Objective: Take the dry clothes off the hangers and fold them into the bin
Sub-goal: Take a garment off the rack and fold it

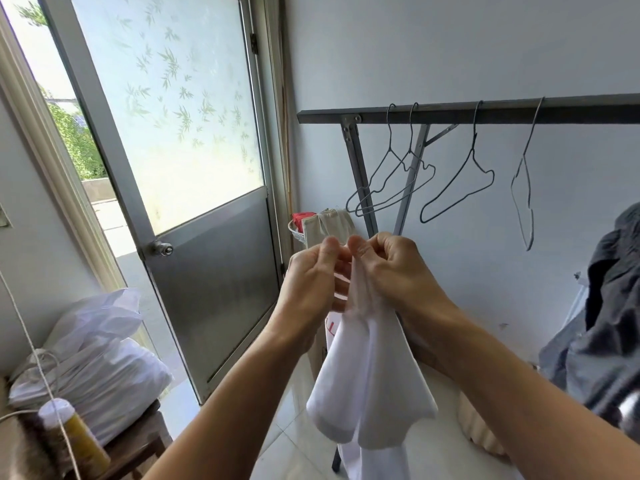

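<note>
The person's left forearm (225,403) enters from seven o'clock and the right forearm (519,375) from four o'clock. Both are bare and uncovered right up to the edge of view. The left hand (308,292) and right hand (398,271) are bare too. Their slim fingers (328,251) end in short, plain nails, seen on the thumbs.

A grey metal door (207,271) with frosted leaf-patterned glass is standing open. White plastic bags (104,368) are lying on a brown wooden stool (138,441), a yellow white-capped bottle (78,438) sitting near them.
</note>
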`<state>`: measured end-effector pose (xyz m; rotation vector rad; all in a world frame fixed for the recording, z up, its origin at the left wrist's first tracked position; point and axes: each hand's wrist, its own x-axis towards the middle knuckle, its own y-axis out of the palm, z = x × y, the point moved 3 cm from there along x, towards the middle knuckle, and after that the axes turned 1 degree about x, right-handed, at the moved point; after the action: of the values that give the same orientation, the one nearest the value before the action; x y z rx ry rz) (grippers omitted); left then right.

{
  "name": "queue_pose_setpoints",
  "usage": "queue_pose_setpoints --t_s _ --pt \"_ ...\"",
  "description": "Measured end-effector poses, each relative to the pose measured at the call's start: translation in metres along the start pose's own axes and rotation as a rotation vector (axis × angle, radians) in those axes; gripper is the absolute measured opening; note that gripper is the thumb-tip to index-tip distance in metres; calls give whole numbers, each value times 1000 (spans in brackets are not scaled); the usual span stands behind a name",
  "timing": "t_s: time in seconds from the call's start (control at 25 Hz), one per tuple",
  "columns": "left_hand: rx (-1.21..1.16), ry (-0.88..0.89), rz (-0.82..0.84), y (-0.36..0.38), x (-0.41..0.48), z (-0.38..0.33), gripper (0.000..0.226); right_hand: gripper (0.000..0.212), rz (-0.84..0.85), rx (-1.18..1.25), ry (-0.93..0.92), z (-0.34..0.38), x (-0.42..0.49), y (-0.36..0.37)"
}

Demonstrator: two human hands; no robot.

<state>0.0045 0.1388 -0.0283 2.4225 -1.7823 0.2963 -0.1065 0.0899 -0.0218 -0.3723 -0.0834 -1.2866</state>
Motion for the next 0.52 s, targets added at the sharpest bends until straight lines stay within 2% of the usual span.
queue_pose_setpoints --t_s 0.12,0.24,0.32,0.36,0.4,0.44,0.52 --pt "-104 -28 74 0 -7 -4 58 28 57 -133 -66 5 -5 -3" --pt "-89 -5 118 -3 -9 -5 48 9 90 -127 -78 5 -4 -8" --pt "166 199 -1 -13 0 -4 32 12 109 -115 -54 2 0 -12" --pt "361 316 -61 -19 6 -5 32 13 134 -96 -46 2 0 -13" --pt "520 379 -48 -22 13 -5 44 13 175 -61 -47 3 0 -14" --pt "616 387 36 -22 20 -5 56 14 221 -19 -59 5 0 -15" --pt "599 314 213 -19 27 -6 57 14 269 44 -90 11 0 -18"
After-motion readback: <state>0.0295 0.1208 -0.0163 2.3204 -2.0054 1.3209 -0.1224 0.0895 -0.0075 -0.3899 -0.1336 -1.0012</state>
